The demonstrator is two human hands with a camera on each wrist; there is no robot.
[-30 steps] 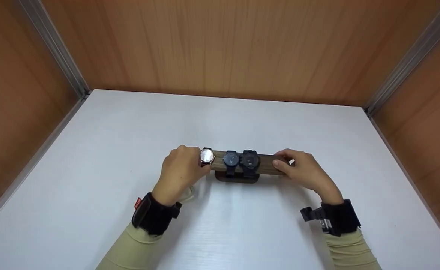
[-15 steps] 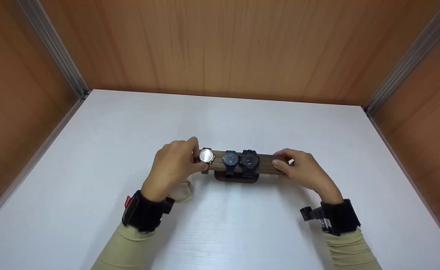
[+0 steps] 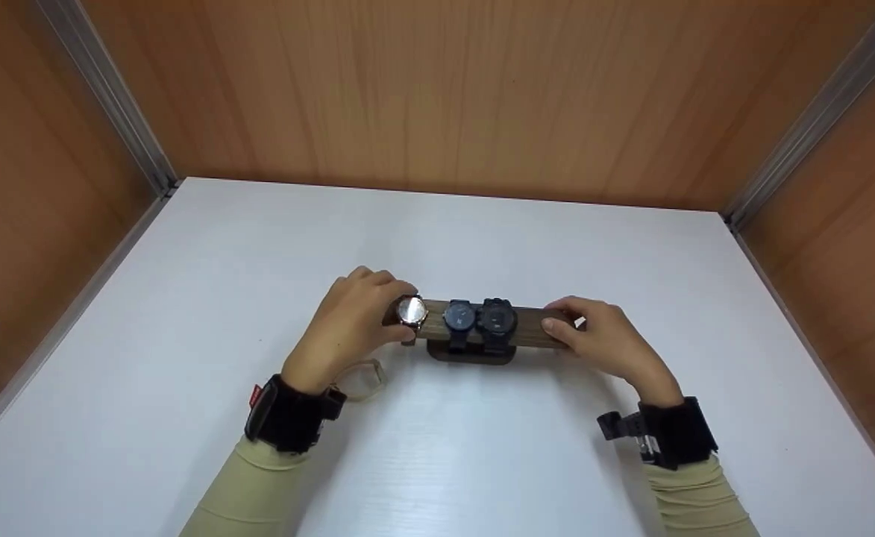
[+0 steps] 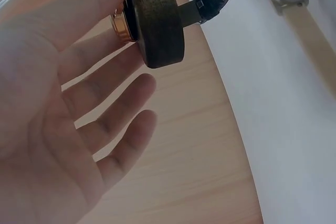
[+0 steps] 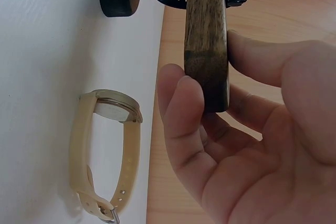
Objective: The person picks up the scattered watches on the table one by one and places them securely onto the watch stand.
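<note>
A dark wooden watch stand (image 3: 534, 327) stands mid-table, and its bar carries three watches. A gold-rimmed, pale-faced watch (image 3: 411, 312) sits at the left end, with two dark watches (image 3: 478, 318) beside it. My left hand (image 3: 351, 324) cups that left end. In the left wrist view its fingers (image 4: 113, 108) are spread and straight beside the bar end (image 4: 160, 24), and the thumb touches the gold rim (image 4: 121, 24). My right hand (image 3: 601, 335) grips the bar's right end (image 5: 207, 51) between thumb and fingers.
A beige-strapped watch (image 3: 362, 377) lies flat on the white table (image 3: 183, 298) just under my left wrist; the right wrist view also shows this watch (image 5: 113, 106). Wooden walls (image 3: 444, 89) close in the back and both sides.
My left hand has shifted slightly left and back, and its fingers have lifted up over the gold watch. More of the beige watch shows. The right hand and the stand have not moved.
</note>
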